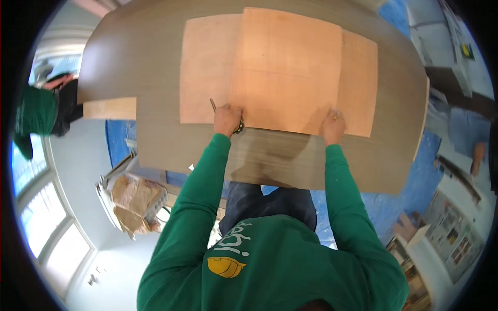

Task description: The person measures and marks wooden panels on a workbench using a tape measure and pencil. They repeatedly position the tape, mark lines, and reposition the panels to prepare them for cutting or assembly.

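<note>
Three thin wood-veneer sheets lie overlapping on a large brown board; the middle sheet (288,74) lies over the left sheet (208,70) and the right sheet (360,81). At the middle sheet's lower left corner, my left hand (228,118) is closed on a tape measure (240,126), and a thin dark pencil-like stick (213,105) sticks out beside its fingers. My right hand (334,125) is at the middle sheet's lower right corner, its fingers closed around a small yellowish thing (335,117), too small to name.
The brown board (280,155) reaches close to my legs. Blue sheeting (416,171) covers the floor. A container with crumpled brown paper (136,194) stands lower left. A person in green (37,110) is at the far left; another person's arm (477,155) shows far right.
</note>
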Available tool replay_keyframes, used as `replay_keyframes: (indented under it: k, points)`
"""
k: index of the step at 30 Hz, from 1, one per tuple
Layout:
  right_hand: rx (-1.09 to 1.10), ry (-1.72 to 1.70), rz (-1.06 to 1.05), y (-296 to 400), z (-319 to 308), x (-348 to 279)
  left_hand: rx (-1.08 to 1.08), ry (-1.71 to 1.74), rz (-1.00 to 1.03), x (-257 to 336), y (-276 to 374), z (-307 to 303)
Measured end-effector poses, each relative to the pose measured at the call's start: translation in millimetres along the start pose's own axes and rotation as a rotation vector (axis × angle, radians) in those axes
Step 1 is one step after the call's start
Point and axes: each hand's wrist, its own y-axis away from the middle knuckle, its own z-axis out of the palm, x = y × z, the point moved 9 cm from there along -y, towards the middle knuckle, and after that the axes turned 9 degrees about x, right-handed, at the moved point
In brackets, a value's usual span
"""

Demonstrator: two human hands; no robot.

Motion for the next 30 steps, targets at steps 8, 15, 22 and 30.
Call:
replay_keyframes:
  k: [8,15,22,30]
  points:
    - [-0.048,0.246,0.15,3.1,13.2,-9.0,-0.115,0.593,-0.189,-18.2,19.8,13.9]
    - [-0.073,0.139,0.205,3.9,-47.3,5.1,-0.223,0.695,-0.422,-4.1,94.2,-18.3]
    - [-0.321,-0.087,0.539,-6.5,-43.6,15.9,-0.238,0.695,-0.498,-20.5,111.5,-25.3]
    - [-0.176,-0.089,0.657,3.7,-18.6,27.9,-0.536,0.647,-0.397,-3.3,66.1,-31.3]
